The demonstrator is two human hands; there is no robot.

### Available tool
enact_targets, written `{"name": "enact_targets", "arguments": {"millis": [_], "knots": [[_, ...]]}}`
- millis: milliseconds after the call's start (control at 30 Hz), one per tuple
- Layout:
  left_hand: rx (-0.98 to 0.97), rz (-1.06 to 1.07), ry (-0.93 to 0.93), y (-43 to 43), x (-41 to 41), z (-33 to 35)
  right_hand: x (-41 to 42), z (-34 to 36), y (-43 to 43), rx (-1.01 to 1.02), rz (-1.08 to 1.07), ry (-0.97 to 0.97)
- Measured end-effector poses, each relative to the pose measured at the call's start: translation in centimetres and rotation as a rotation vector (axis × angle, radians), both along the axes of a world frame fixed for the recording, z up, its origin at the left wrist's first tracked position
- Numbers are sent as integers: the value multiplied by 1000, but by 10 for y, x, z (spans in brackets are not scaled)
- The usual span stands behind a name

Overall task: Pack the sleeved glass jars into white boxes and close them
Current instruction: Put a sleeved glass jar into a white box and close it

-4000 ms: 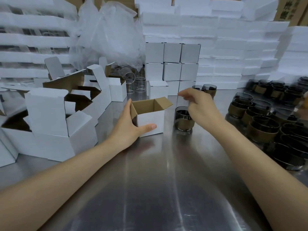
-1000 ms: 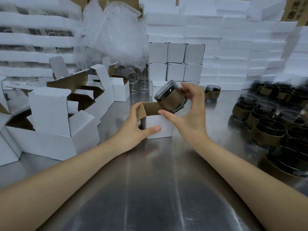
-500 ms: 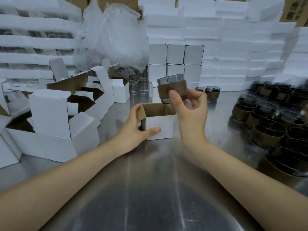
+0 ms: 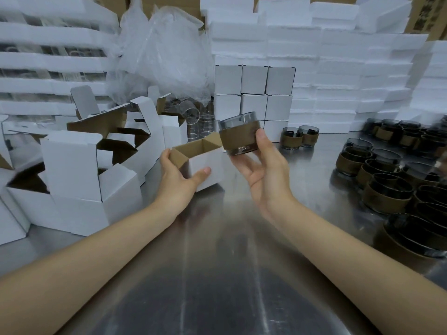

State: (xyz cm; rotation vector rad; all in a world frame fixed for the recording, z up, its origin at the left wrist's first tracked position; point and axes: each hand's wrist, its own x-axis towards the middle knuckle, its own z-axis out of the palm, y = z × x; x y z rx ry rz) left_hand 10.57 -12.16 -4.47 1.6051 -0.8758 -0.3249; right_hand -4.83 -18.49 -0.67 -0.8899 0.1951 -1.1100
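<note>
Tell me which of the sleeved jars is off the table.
The sleeved jar pinched in the right hand, raised beside the open white box that the left hand grips. All the other jars stand on the steel table.

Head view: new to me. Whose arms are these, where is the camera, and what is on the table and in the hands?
No machine: a person wears a wide-angle camera on the head, looking down at both bare arms. The left hand grips an open white cardboard box, brown inside. The right hand holds a smoky glass jar in a brown sleeve, mouth up, by the box's right edge, not yet inside. On the shiny metal table, more sleeved jars stand at right, open boxes at left, closed white boxes stacked behind.
</note>
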Motion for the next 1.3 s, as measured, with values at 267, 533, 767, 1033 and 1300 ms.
{"name": "enact_targets", "arguments": {"millis": [267,533,767,1033,1300], "knots": [[14,89,-21,-2,-2,0,-2,-6,-5,474,422,25],[26,70,-46,0,-5,2,-3,-8,-14,519,419,85],[30,46,-46,3,-8,5,-2,-12,-17,441,467,206],[52,27,-35,3,-8,6,-9,-13,-23,193,716,249],[40,11,-35,2,-6,4,-10,-13,-23,134,762,260]]}}
